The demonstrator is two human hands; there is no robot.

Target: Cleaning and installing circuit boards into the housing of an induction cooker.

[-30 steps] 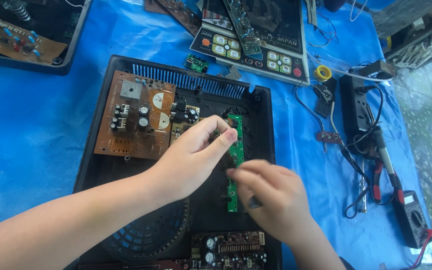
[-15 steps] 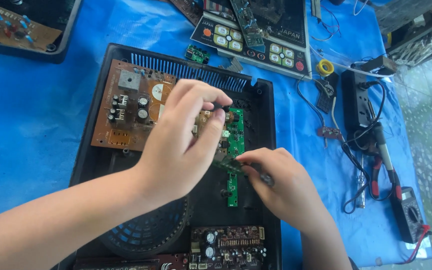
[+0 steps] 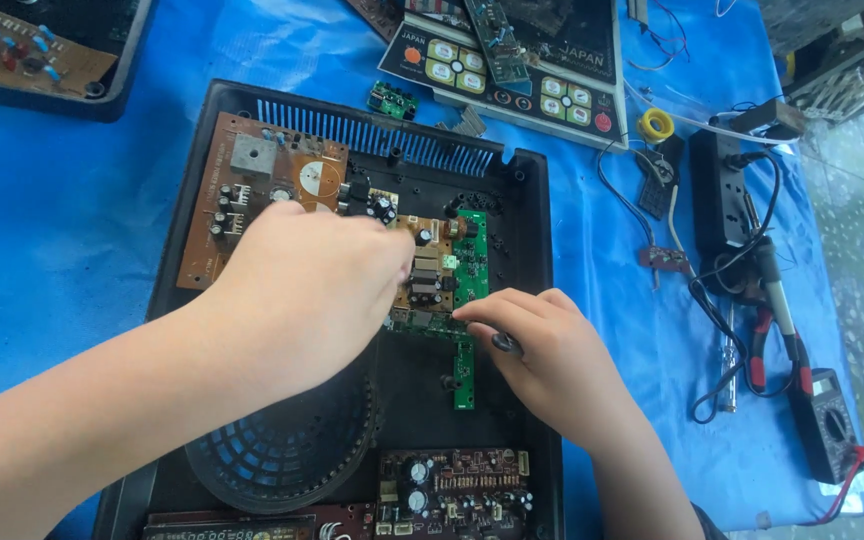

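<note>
An open black appliance shell (image 3: 534, 250) lies on a blue sheet, with a brown circuit board (image 3: 252, 185) inside at its upper left. My left hand (image 3: 307, 290) reaches over the shell's middle, its fingers closed on the edge of a small brown board (image 3: 430, 265) next to a narrow green circuit board (image 3: 468, 290). My right hand (image 3: 542, 355) rests on the green board's lower half and grips a thin dark tool (image 3: 505, 343). A round black fan grille (image 3: 282, 450) sits under my left forearm.
A control panel with buttons (image 3: 512, 75) lies beyond the shell. To the right lie a black power strip (image 3: 717, 190), a yellow roll (image 3: 655, 124), red-handled pliers (image 3: 767, 345) and a multimeter (image 3: 827, 425). Another board (image 3: 452, 490) sits at the shell's near edge, and a dark tray (image 3: 42, 60) at far left.
My left hand has shifted left and lower over the shell's middle. My right hand has stayed on the green board.
</note>
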